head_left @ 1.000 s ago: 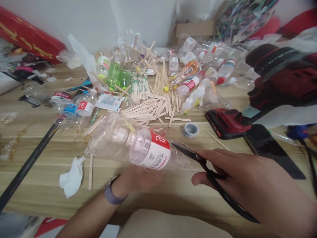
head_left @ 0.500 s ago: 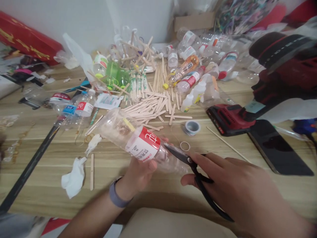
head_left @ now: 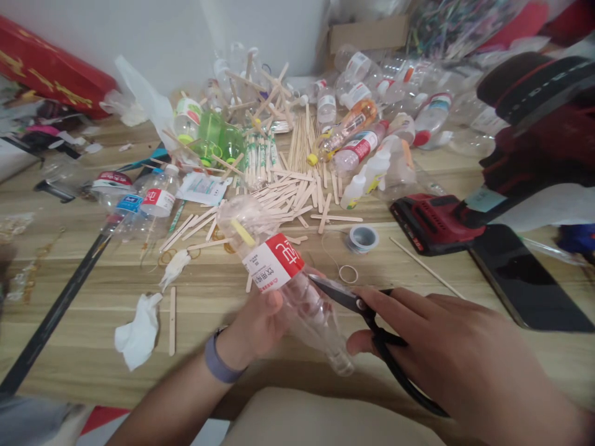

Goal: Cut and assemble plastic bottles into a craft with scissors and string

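A clear plastic bottle (head_left: 311, 303) with a red and white label lies tilted in my left hand (head_left: 263, 319), whose fingers wrap round it from below. Its neck end points down toward me and to the right. Black-handled scissors (head_left: 337, 292) are in my right hand (head_left: 432, 347), with my fingers about the handles. The blade tips touch or nearly touch the bottle's side just past the label; whether they pierce the plastic I cannot tell. A roll of tape or wire (head_left: 362, 238) and a small ring (head_left: 348, 274) lie beyond the scissors.
Wooden craft sticks (head_left: 288, 201) are heaped behind the bottle, with several plastic bottles (head_left: 357, 148) farther back. To the right stand a red and black power tool (head_left: 437, 223) and a dark phone (head_left: 534, 279). Crumpled tissue (head_left: 138, 332) and one stick (head_left: 173, 321) lie left.
The bottle has swung in my left hand: its neck end has come down toward me and its base has moved right. The scissors stay close to its side, hardly moved.
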A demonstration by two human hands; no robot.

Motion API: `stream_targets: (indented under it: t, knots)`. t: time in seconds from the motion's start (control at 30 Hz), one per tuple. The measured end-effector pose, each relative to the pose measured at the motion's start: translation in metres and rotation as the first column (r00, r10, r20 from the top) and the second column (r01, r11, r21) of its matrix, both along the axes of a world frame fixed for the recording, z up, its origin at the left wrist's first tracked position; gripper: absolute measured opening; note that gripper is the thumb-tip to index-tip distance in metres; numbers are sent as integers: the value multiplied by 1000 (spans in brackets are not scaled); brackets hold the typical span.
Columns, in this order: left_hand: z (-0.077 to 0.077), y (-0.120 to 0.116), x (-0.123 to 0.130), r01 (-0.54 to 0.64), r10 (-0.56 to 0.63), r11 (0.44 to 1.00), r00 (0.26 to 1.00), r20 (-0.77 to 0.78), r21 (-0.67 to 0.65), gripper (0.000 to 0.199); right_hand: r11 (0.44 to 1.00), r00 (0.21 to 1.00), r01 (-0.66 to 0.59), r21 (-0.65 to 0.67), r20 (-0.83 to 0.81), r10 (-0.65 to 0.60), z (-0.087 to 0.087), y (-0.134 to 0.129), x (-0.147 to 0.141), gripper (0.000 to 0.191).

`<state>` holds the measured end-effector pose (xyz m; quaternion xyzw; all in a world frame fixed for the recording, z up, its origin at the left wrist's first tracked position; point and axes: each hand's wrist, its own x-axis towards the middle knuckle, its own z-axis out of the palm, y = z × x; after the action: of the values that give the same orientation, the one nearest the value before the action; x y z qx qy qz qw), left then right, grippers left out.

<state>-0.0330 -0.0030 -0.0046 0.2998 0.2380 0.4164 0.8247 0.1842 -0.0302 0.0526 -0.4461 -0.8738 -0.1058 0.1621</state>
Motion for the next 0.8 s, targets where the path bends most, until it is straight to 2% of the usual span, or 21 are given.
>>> stream_targets:
  t: [0.2, 0.3, 0.53, 0.67, 0.8]
  knots:
    - [-1, 0, -2, 79, -70, 986, 995, 67, -146, 63, 998, 999, -40, 50, 13, 39, 5, 2, 0, 54]
    - [0, 1, -3, 137, -122, 978, 987, 105, -155, 60, 996, 999, -54, 68, 12, 53, 6, 3, -2, 52]
    - [-6, 5, -6, 129, -99, 973, 982, 162, -190, 53, 991, 995, -96, 92, 37, 92, 9, 3, 1, 46]
    - [-6, 6, -7, 161, -139, 977, 978, 155, -140, 54, 995, 997, -80, 52, 21, 79, 4, 4, 4, 47]
    - [0, 4, -6, 55, -54, 998, 998, 37, -40, 56, 998, 997, -49, -46, -65, 45, -1, 5, 2, 50]
